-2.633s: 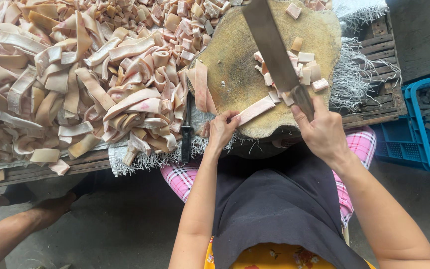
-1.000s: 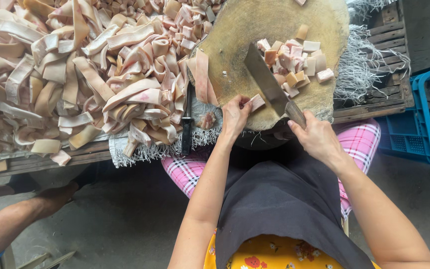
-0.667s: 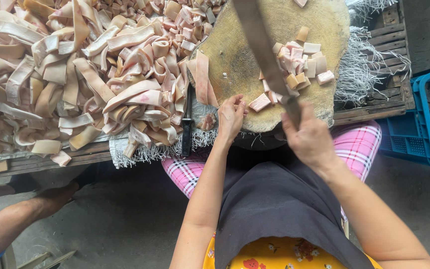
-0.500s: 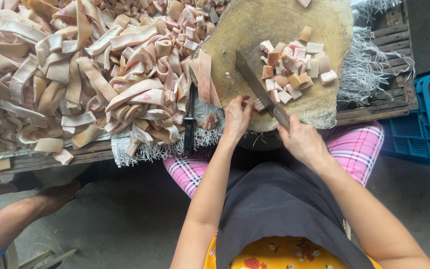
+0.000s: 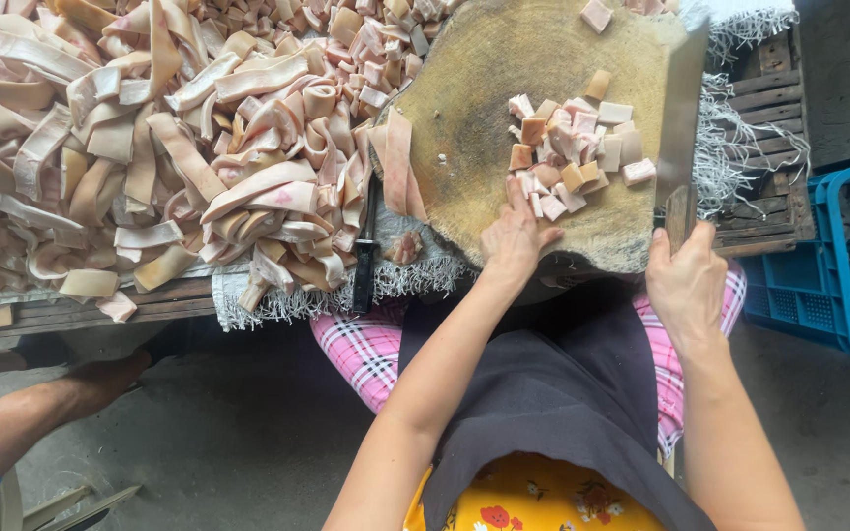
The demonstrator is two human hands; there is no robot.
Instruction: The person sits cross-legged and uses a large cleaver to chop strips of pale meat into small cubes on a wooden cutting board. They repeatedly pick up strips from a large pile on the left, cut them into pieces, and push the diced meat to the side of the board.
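The right hand (image 5: 686,285) has its grip wrapped around the handle of a cleaver (image 5: 679,118), raised at the round wooden chopping block's (image 5: 464,118) right edge. The left hand (image 5: 516,234), fingers spread, rests on the block touching the pile of diced pork skin (image 5: 573,152).

Place: a meat-preparation work area, rough and informal, more like a market stall or processing yard than a home kitchen.
Bulk: a large heap of pale skin strips (image 5: 169,147) fills the upper left.
Block: a round wooden chopping block (image 5: 484,128) at top centre.
Storage: a blue plastic crate (image 5: 828,285) at the right edge.
Floor: bare concrete floor (image 5: 228,433) below.
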